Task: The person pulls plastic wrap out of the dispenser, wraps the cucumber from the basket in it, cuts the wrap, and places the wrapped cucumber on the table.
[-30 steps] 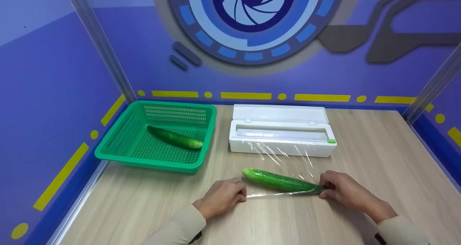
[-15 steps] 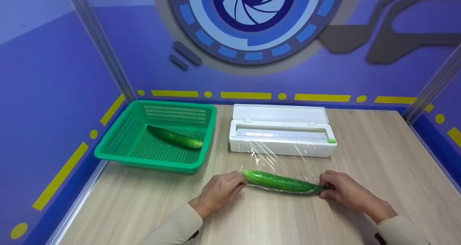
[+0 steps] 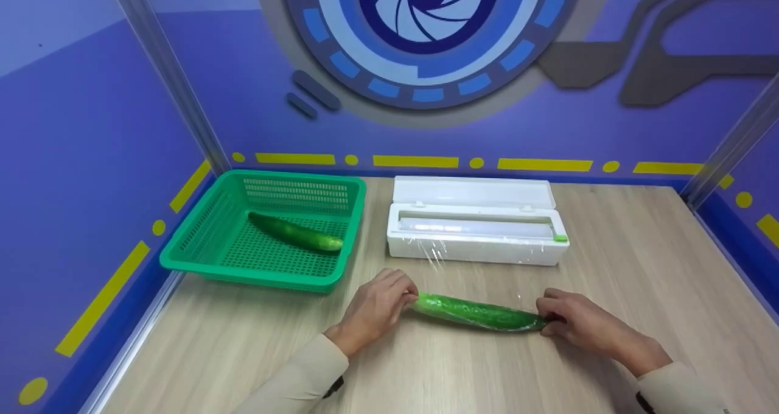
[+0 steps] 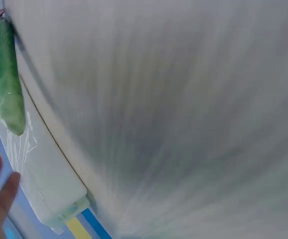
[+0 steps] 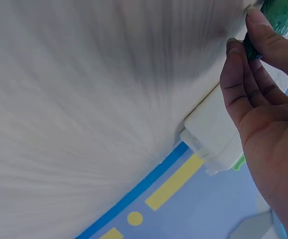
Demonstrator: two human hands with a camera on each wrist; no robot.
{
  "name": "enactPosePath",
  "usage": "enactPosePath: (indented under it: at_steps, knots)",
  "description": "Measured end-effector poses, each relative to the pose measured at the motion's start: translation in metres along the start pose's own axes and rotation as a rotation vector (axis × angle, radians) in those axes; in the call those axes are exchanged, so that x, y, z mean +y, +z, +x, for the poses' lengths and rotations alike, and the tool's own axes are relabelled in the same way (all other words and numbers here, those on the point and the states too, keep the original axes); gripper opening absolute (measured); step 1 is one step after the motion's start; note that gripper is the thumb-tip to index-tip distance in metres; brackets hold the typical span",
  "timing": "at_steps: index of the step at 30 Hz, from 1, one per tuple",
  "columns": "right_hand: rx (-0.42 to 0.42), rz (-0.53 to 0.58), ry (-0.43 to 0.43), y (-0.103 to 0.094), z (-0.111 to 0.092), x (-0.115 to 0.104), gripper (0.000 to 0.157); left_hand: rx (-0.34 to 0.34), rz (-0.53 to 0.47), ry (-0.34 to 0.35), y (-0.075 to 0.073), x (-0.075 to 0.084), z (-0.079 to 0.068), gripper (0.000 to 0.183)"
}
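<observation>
A cucumber (image 3: 475, 312) lies on the table with clear plastic wrap drawn over it. My right hand (image 3: 578, 319) pinches its dark end between thumb and fingers, as the right wrist view also shows at the dark tip (image 5: 251, 48). At the pale end, my left hand (image 3: 377, 304) has its fingertips right at the cucumber in the head view. In the left wrist view, the fingers (image 4: 7, 194) appear spread, just short of the pale tip; whether they pinch the wrap, I cannot tell. Behind it stands the white wrap dispenser (image 3: 478, 252), lid raised, with its roll (image 3: 475, 226) inside.
A green basket (image 3: 182, 260) stands at the back left of the table (image 3: 462, 374), holding another cucumber (image 3: 295, 232). Blue printed wall panels (image 3: 426, 134) enclose the back and sides. A green slider (image 3: 560, 238) sits on the dispenser's right end.
My left hand has moved up and away from me, from the wrap's near edge to the cucumber's pale end. The wrap's near edge has come up over the cucumber. The right hand stays put.
</observation>
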State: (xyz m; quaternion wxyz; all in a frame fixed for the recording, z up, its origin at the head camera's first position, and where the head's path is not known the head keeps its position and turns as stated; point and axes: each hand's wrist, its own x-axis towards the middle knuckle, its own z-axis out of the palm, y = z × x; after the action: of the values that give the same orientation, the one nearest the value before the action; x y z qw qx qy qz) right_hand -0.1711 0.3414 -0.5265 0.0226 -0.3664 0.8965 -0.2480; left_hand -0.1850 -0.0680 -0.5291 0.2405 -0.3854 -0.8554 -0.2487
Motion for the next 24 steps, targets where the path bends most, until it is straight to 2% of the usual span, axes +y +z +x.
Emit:
enactPosePath:
  at_steps: [5, 7, 9, 15, 19, 24]
  knots:
    - [-0.029, -0.016, -0.001, -0.001, 0.000, -0.001, 0.032, -0.113, -0.118, -0.221, 0.003, 0.000, 0.004, 0.006]
    - [-0.033, -0.013, -0.004, -0.001, 0.000, -0.001, 0.032, -0.126, -0.187, -0.300, 0.005, -0.002, 0.005, 0.005]
    - [-0.039, -0.010, -0.003, -0.001, -0.001, 0.000, 0.032, -0.111, -0.253, -0.348, 0.008, -0.005, 0.006, 0.005]
    - [-0.055, -0.008, 0.014, -0.002, 0.000, 0.001, 0.030, -0.075, -0.378, -0.416, 0.015, -0.010, 0.011, 0.006]
    - [-0.040, -0.005, -0.004, 0.000, -0.001, 0.003, 0.030, -0.089, -0.464, -0.450, 0.021, -0.013, 0.012, 0.007]
    - [0.018, -0.007, -0.064, 0.002, -0.001, 0.005, 0.033, -0.127, -0.576, -0.489, 0.025, -0.016, 0.010, 0.015]
